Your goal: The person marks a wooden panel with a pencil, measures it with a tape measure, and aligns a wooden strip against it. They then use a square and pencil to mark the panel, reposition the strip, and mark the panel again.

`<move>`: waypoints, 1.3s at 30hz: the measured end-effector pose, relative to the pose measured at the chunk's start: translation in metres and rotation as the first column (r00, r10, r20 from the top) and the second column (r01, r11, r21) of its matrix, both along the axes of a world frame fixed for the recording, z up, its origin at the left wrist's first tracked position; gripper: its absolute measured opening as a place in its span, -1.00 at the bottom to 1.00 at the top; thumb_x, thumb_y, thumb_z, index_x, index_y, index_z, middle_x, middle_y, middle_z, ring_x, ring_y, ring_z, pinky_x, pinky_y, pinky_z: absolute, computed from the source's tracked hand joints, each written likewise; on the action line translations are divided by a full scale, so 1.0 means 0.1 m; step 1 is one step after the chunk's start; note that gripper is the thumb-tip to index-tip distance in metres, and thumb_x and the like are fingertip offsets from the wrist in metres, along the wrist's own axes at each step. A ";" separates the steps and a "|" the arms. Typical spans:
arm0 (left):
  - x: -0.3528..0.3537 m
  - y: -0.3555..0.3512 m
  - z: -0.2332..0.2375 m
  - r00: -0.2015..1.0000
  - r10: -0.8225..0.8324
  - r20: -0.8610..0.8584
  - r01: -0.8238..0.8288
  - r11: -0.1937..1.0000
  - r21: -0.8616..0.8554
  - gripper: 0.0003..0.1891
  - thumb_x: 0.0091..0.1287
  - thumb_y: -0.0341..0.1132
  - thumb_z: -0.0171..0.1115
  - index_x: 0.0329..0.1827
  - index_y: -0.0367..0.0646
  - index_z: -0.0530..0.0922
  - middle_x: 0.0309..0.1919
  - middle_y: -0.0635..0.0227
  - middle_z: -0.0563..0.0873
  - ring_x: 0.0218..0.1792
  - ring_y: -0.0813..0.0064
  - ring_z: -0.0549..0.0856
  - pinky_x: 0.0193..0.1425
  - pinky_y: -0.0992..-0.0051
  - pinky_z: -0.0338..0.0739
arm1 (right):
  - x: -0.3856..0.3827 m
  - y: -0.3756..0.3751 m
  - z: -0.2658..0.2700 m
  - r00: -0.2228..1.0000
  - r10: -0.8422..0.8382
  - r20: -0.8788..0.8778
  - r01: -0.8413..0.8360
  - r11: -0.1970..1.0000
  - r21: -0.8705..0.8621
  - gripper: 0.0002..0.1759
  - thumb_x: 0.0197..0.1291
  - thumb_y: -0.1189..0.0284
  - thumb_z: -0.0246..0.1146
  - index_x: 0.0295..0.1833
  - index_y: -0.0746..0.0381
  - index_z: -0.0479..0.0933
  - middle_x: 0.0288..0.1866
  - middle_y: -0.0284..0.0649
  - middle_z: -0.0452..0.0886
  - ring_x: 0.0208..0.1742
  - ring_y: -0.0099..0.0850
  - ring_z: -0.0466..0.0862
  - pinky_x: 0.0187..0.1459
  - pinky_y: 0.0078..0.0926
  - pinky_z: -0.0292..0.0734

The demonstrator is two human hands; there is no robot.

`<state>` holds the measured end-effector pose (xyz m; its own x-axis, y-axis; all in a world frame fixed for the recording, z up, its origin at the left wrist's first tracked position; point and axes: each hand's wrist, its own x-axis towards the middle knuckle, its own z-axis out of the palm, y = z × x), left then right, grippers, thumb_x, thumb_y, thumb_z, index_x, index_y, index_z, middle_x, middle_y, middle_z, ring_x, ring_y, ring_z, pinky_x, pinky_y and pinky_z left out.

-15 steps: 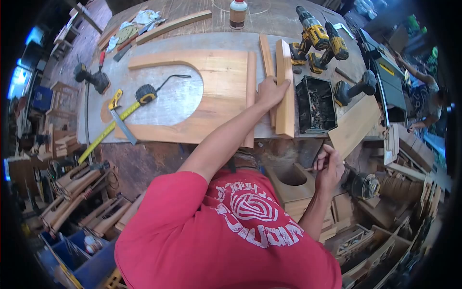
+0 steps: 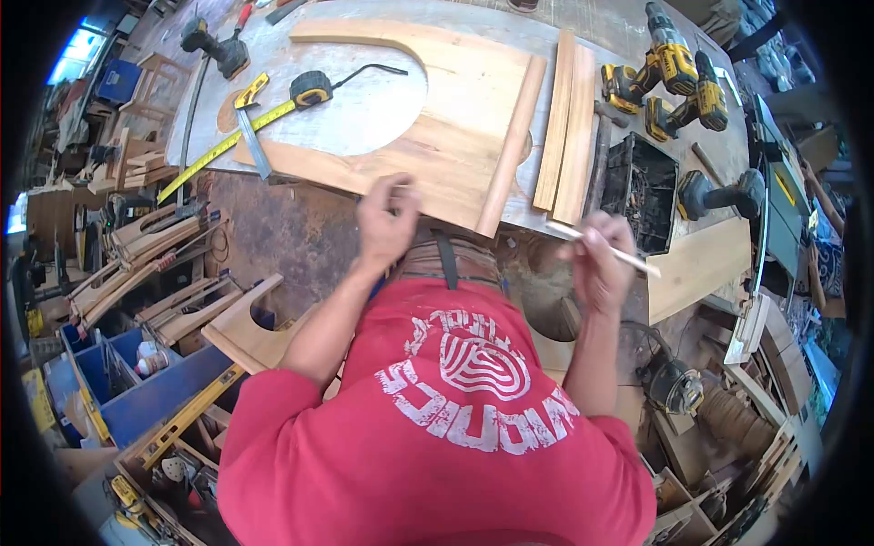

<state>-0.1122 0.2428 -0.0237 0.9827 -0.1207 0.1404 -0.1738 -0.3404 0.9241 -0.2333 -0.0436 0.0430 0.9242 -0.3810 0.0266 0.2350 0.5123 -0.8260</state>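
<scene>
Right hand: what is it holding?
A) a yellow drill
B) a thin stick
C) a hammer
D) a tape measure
B: the right hand pinches a thin stick, maybe a pencil, in its fingers, while the yellow drills and the tape measure lie on the table.

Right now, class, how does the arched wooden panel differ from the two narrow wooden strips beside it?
The arched panel is broad with a rounded cut-out; the narrow strips are slim and solid. A tape measure lies in the panel's opening; nothing rests on the strips. The left hand is at the panel's near edge; the right hand, holding a pencil, is nearer the strips. Both are pale wood, flat on the bench.
</scene>
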 end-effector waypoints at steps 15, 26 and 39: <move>1.37 1.83 0.02 0.827 0.315 0.465 -0.474 0.836 0.276 -0.70 0.42 -0.33 0.38 0.12 -0.29 0.66 0.08 0.08 0.71 0.16 0.11 0.65 0.34 0.20 0.52 | 1.27 1.53 -1.00 0.879 -0.234 -0.416 -0.054 0.817 -0.574 -0.82 0.17 0.47 0.47 -0.30 0.29 0.59 -0.43 -0.34 0.68 -0.41 -0.67 0.58 -0.35 -0.64 0.50; 1.61 1.29 -0.36 0.903 -0.202 0.379 0.091 0.953 0.290 -0.70 0.26 -0.38 0.43 0.05 -0.20 0.68 0.08 0.14 0.70 0.17 0.07 0.60 0.34 0.14 0.46 | 1.30 1.86 -0.90 0.806 -0.489 -0.334 0.135 0.701 -0.701 -0.79 0.14 0.52 0.50 -0.42 0.31 0.59 -0.44 -0.34 0.67 -0.40 -0.67 0.57 -0.36 -0.61 0.47; 1.63 1.38 -0.37 0.888 -0.294 0.353 0.187 0.933 0.306 -0.70 0.27 -0.29 0.43 0.03 -0.16 0.69 0.08 0.19 0.69 0.20 0.07 0.56 0.36 0.11 0.41 | 1.33 1.74 -0.93 0.825 -0.457 -0.333 0.068 0.665 -0.744 -0.81 0.12 0.49 0.54 -0.41 0.30 0.65 -0.42 -0.34 0.72 -0.38 -0.65 0.60 -0.33 -0.59 0.50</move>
<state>0.0506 0.3808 -0.0610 0.7914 -0.4301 0.4343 -0.6058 -0.4571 0.6512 -0.1001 0.1301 -0.0495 0.7514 -0.6598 -0.0089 -0.2346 -0.2545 -0.9382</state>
